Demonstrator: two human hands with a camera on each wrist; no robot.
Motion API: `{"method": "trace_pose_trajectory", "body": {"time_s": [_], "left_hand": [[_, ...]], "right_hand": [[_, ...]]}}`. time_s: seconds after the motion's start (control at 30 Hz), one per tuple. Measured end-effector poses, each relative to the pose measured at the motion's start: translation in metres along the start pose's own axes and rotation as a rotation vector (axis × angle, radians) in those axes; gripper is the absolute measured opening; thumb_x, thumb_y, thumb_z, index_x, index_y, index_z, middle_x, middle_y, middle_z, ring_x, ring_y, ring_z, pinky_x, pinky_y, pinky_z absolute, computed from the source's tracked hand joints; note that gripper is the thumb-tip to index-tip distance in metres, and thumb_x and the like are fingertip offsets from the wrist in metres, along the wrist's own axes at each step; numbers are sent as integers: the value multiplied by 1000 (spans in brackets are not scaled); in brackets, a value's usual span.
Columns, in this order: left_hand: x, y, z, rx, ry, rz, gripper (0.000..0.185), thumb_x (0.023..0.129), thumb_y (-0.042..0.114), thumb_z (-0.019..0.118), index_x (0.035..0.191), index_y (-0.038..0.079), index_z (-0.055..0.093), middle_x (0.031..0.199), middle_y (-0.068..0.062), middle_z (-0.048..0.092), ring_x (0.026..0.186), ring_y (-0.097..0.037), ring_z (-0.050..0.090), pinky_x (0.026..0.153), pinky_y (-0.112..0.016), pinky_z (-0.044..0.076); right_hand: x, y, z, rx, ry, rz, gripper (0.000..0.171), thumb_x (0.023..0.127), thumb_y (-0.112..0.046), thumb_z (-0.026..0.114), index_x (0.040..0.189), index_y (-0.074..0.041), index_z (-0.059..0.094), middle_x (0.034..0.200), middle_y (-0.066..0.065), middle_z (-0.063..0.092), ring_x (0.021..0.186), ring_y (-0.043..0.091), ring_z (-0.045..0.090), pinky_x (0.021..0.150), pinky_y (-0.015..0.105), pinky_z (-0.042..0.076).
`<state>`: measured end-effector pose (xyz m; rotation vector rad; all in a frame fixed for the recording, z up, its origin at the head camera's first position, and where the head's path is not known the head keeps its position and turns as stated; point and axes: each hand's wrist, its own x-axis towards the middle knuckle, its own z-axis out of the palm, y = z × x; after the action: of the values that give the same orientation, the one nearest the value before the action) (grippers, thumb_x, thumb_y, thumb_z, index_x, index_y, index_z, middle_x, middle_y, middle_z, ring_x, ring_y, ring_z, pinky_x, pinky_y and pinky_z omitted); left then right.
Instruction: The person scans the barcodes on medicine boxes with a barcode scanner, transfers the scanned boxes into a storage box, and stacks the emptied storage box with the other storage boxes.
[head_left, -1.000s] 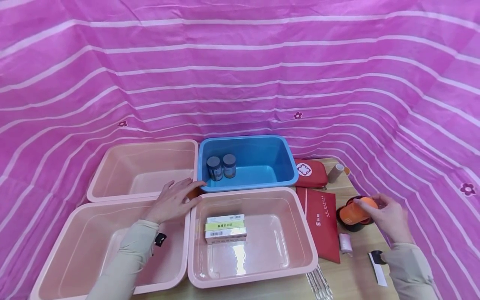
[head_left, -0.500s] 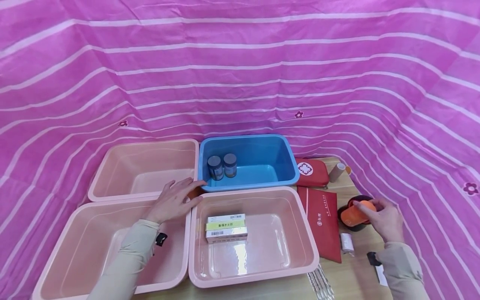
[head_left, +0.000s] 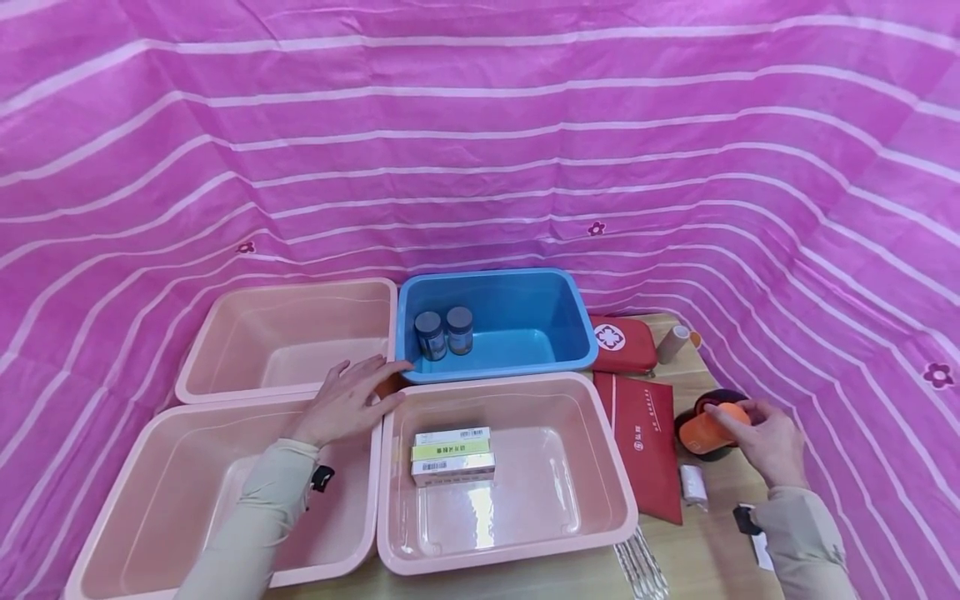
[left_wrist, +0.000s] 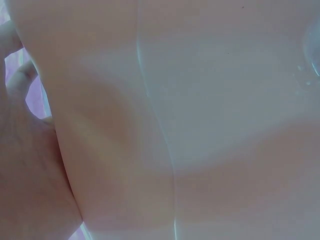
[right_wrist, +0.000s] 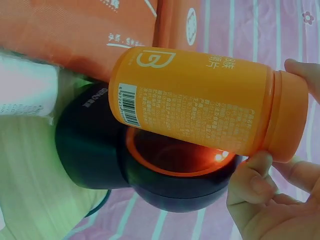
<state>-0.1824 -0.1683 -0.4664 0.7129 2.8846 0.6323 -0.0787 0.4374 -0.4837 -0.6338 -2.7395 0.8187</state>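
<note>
My right hand (head_left: 776, 442) holds an orange pill bottle (right_wrist: 190, 100) by its cap, thumb and fingers on opposite sides. The bottle lies tilted on its side over a black scanner (right_wrist: 90, 140), whose round window glows red. Its printed barcode faces the camera in the right wrist view. My left hand (head_left: 345, 404) rests, fingers spread, across the rims where the bins meet, at the corner of the blue bin (head_left: 498, 373). In the left wrist view that hand (left_wrist: 25, 150) lies along the wall of the front-left pink bin (left_wrist: 225, 100).
Two dark-lidded jars (head_left: 446, 333) stand in the blue bin. Small boxes (head_left: 452, 457) lie in the front-right pink bin (head_left: 517, 560). Right of the bins are a red pouch (head_left: 633, 346), a red packet (head_left: 645, 450), a white roll (head_left: 693, 485) and foil strips (head_left: 640, 567). Striped cloth surrounds everything.
My right hand has shifted slightly left with the bottle since one second ago, staying over the scanner, then kept nearly still. The left hand has not moved.
</note>
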Motion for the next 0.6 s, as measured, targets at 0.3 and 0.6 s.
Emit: {"method": "trace_pose_trajectory", "body": {"time_s": [0.3, 0.6], "left_hand": [[-1, 0, -1, 10, 16, 5, 55, 98, 48, 63, 150, 35, 50, 158, -14, 47, 150, -41, 36, 118, -74, 17], [-1, 0, 0, 0, 1, -10, 57, 98, 50, 63, 151, 37, 48, 160, -12, 45, 151, -39, 34, 119, -73, 16]], "right_hand": [[-4, -32, -20, 140, -31, -43, 53, 86, -46, 82, 115, -4, 70, 80, -19, 62, 71, -4, 54, 57, 19, 47], [0, -100, -31, 249, -26, -284, 41, 84, -30, 86, 110, -2, 71, 84, -23, 63, 74, -8, 61, 64, 9, 48]]}}
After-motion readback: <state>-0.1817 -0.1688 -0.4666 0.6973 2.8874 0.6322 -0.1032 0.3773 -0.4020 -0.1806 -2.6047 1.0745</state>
